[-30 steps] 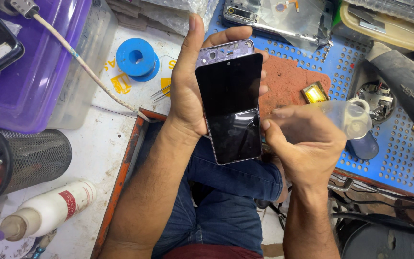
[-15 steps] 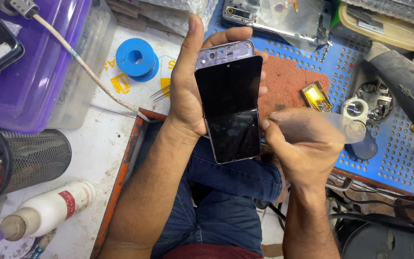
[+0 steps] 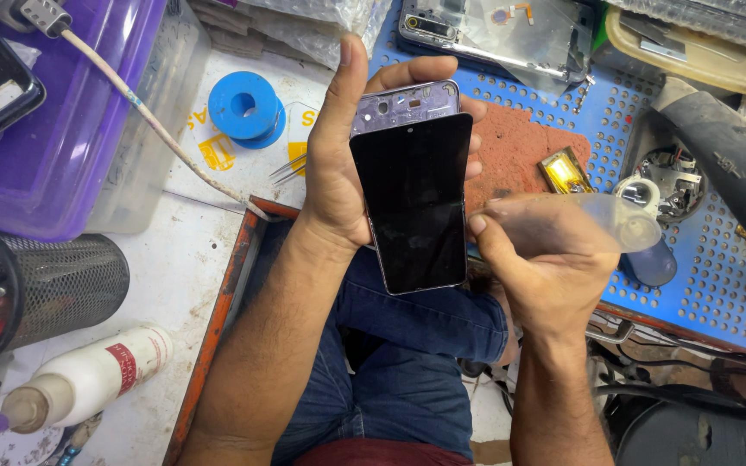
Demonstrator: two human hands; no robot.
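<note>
Bottles come first at the far left: a white plastic bottle (image 3: 101, 373) with a red rectangular label lies on its side on the pale worktop, below a black wire-mesh cup (image 3: 58, 280) and a glossy purple plastic bin (image 3: 79, 121). A speckled cable (image 3: 148, 116) runs down across the bin's edge, and a blue spool (image 3: 243, 105) sits on yellow-printed stickers. The left hand (image 3: 338, 164) rises from the lap, forearm upright in view, thumb stretched along the left edge and fingers curled round the right edge of a smartphone (image 3: 412, 190), gripping it firmly. The phone is held above the denim-clad knees, its black glass screen lifted slightly off a lilac metal frame that shows at the top. The right hand (image 3: 546, 259) is bent at the wrist beside the phone's lower right edge, pinching a thin clear plastic film (image 3: 615, 220), blurred. Behind lie a rough reddish pad (image 3: 520, 151), a blue perforated mat (image 3: 701, 259) and a dark grey hot-air gun nozzle (image 3: 727, 160).
</note>
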